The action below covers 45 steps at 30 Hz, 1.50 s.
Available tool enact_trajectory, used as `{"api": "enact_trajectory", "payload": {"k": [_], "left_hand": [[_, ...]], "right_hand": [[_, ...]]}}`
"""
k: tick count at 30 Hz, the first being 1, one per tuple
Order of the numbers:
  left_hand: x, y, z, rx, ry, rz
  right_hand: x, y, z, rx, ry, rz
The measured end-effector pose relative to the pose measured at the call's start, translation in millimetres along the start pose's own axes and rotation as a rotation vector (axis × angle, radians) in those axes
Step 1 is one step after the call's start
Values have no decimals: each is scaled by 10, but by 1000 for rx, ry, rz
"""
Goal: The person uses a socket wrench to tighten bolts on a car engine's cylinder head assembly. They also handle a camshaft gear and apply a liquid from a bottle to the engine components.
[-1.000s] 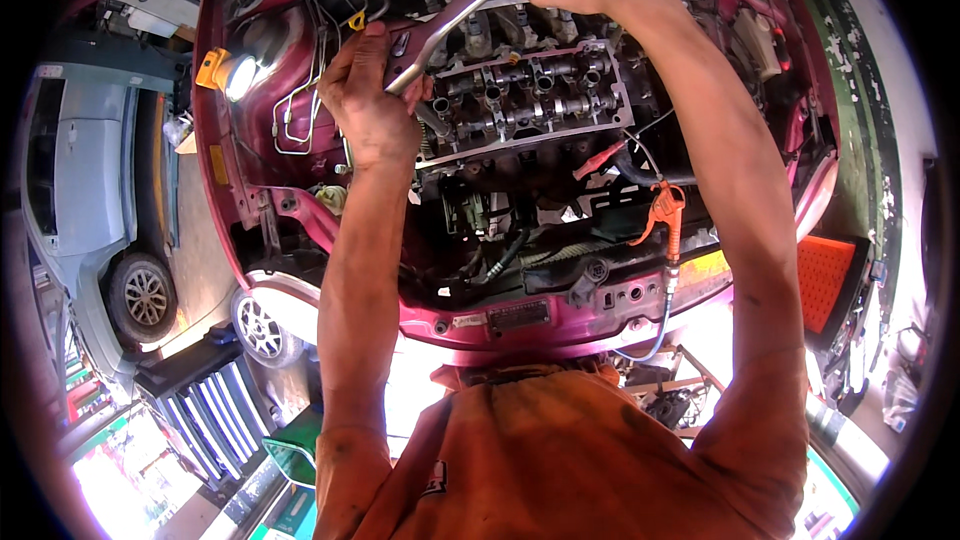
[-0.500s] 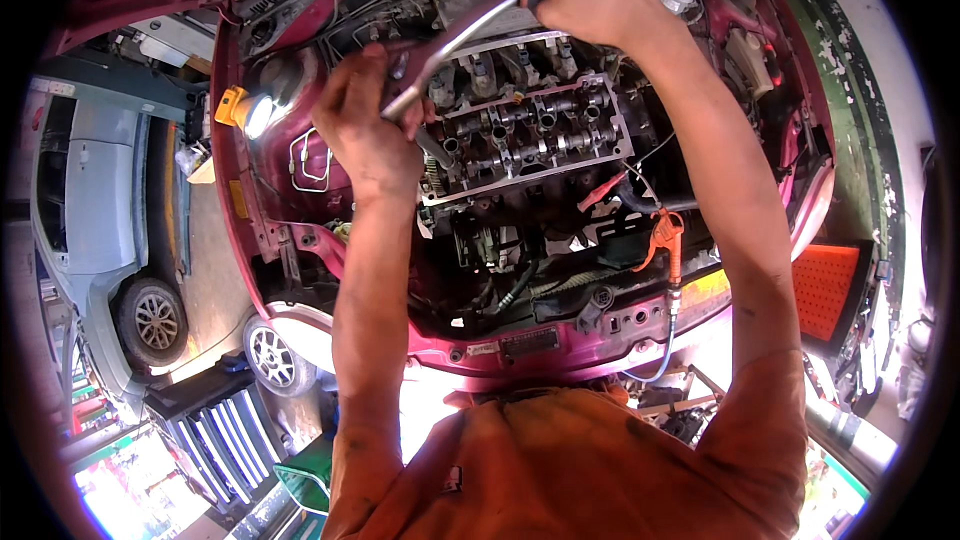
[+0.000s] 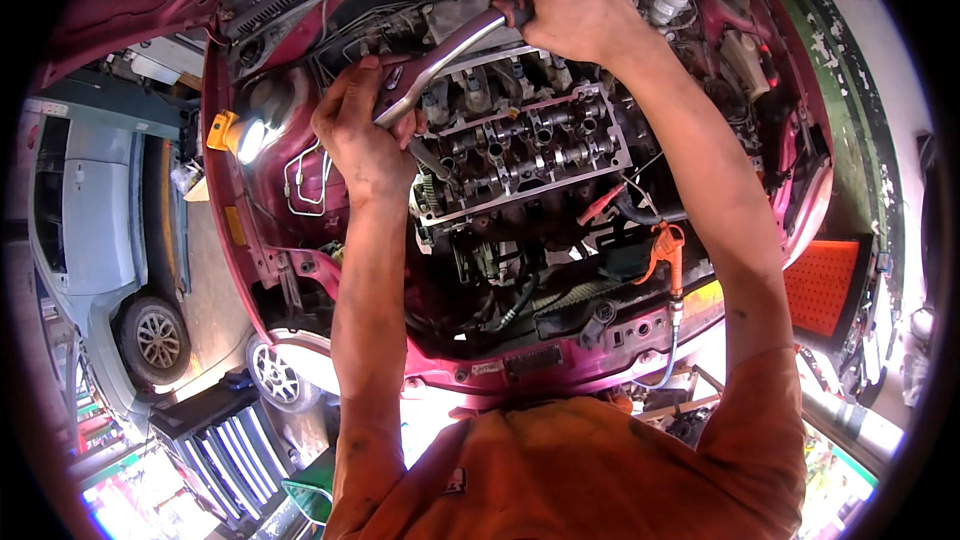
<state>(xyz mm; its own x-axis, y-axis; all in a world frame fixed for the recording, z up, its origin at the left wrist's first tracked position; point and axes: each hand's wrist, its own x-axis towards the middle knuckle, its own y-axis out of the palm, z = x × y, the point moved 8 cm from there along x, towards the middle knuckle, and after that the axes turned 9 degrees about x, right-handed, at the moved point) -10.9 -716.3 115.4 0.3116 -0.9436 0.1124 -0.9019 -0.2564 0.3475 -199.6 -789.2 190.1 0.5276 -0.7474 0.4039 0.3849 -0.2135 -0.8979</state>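
Observation:
A long, curved metal ratchet wrench [image 3: 440, 58] slants over the open engine. My right hand [image 3: 577, 6] is closed round the dark grip at its upper end. Around the lower end, where the head sits, my left hand [image 3: 365, 140] is wrapped, partly hiding it. Below my left fingers a dark extension bar [image 3: 430, 158] reaches down toward the left end of the cylinder head [image 3: 530, 185]. Its lower tip is hard to make out. Camshafts [image 3: 545, 135] lie exposed in the cylinder head, to the right of the bar.
A lit yellow work lamp [image 3: 232, 136] stands at the engine bay's left side. An orange air blow gun [image 3: 668, 252] with a blue hose hangs at the front. A white-capped reservoir [image 3: 670, 2] is at the far right. A grey car [image 3: 100, 200] stands left.
The whole view has shifted slightly, with the engine bay lower in the picture. Both hands keep their hold on the ratchet wrench, and its angle over the engine looks nearly the same.

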Motion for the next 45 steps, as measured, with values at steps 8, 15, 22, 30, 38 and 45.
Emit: {"api": "enact_trajectory", "payload": {"k": [8, 15, 22, 30, 38, 45], "left_hand": [[-100, -8, 104, -11, 75, 11], [-209, -158, 152, 153, 171, 131], [-282, 96, 224, 76, 131, -50], [-150, -261, 320, -95, 93, -71], [-120, -335, 344, -108, 57, -139], [-89, -275, 320, -109, 30, -103]], "right_hand": [[-246, 82, -40, -96, -61, -171], [-703, -99, 384, -77, 76, 15], [36, 82, 76, -234, -358, -405], [329, 289, 174, -76, -156, 181], [275, 188, 252, -87, -89, 155], [249, 277, 134, -119, -84, 66]]}}
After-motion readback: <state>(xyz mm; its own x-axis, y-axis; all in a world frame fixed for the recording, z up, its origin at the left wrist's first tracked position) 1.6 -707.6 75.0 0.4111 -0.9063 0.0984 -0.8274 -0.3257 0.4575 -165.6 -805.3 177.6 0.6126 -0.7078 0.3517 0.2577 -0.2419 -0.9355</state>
